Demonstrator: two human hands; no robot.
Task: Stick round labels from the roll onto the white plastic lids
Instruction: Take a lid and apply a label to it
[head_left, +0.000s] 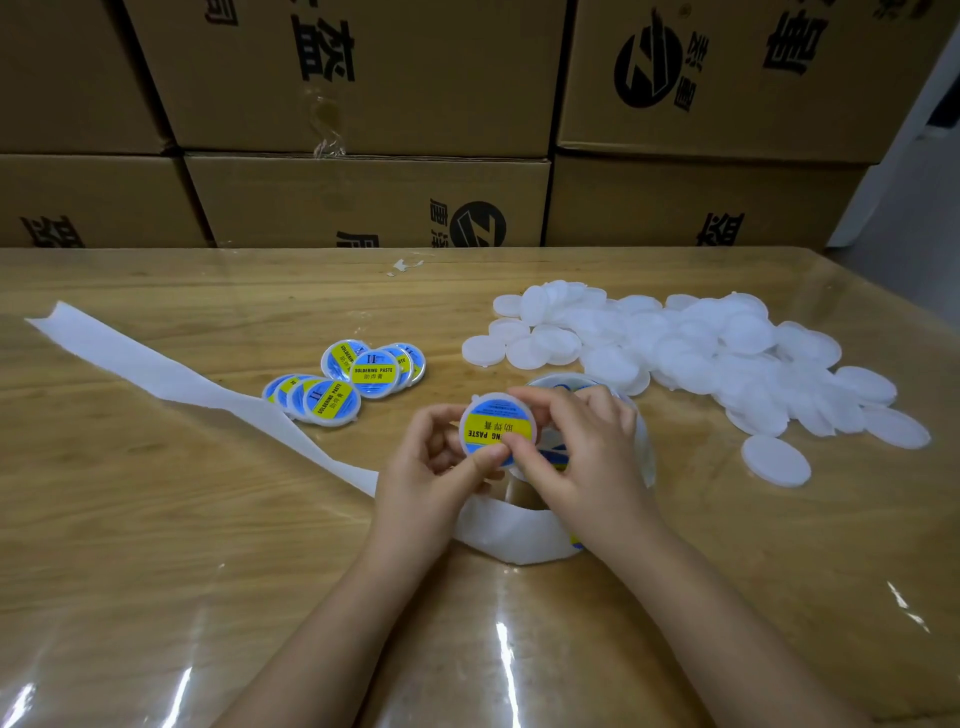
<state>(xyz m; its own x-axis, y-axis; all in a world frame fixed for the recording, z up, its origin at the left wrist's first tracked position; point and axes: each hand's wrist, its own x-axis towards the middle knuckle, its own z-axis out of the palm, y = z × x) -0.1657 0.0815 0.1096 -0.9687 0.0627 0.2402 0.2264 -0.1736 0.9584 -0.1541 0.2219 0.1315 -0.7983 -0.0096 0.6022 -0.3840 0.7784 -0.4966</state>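
Just above the label roll (645, 447), left hand (431, 462) grips a labelled lid (496, 423) by its rim; right hand (582, 457) pinches its near edge.

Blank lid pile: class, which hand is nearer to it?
Right. The right hand is close to the blank lid pile, on its near-left side; the left hand is farther left, past the labelled lid.

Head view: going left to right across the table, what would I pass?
backing strip → labelled lids → held lid → plain lids
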